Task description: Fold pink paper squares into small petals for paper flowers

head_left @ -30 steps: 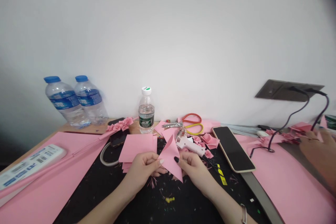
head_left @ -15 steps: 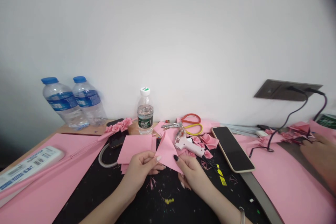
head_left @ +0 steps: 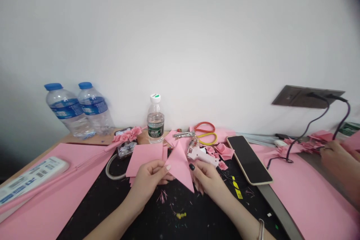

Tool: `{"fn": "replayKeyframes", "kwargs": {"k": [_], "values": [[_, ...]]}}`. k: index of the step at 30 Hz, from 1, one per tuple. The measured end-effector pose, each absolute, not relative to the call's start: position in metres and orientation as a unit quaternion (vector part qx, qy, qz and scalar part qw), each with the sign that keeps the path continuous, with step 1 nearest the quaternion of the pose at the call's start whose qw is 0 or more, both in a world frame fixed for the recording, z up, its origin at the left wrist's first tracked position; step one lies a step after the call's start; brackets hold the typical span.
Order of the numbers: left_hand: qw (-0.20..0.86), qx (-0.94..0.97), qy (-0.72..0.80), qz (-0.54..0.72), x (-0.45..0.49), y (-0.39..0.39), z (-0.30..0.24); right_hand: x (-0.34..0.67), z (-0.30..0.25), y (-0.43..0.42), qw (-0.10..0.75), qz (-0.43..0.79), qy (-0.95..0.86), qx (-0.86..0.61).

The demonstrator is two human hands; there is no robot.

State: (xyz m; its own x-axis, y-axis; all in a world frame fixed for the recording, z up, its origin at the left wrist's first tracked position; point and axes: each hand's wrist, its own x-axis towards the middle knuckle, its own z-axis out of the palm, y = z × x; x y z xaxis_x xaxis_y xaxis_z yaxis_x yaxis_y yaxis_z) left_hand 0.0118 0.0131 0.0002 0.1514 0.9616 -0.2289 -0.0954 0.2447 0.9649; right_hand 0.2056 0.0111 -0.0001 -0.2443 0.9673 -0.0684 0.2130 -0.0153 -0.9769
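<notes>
Pinched between L grip (head_left: pixel 149 184) & R grip (head_left: pixel 207 177), fingers nearly closed: pink paper triangle (head_left: pixel 178 165), over black mat (head_left: pixel 152 210). Slack pinch = fold slips; hot glue gun (head_left: pixel 201 154) just beside = poss. burn if brushed.

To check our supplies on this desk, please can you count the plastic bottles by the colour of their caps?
Blue cap: 2 (the left bottle and the right bottle)
White cap: 1 (the small bottle)
Total: 3
</notes>
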Motion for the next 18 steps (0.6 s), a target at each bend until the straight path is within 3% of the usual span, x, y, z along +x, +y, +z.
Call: {"fn": "replayKeyframes", "kwargs": {"k": [7, 18], "values": [[0.617, 0.529, 0.45, 0.37, 0.017, 0.011, -0.003, 0.203, 0.005, 0.011, 0.383, 0.553, -0.584, -0.453], [0.729, 0.523, 0.36, 0.256, 0.027, -0.007, -0.007, 0.185, -0.006, -0.005, 0.366, 0.664, -0.495, -0.424]]}}
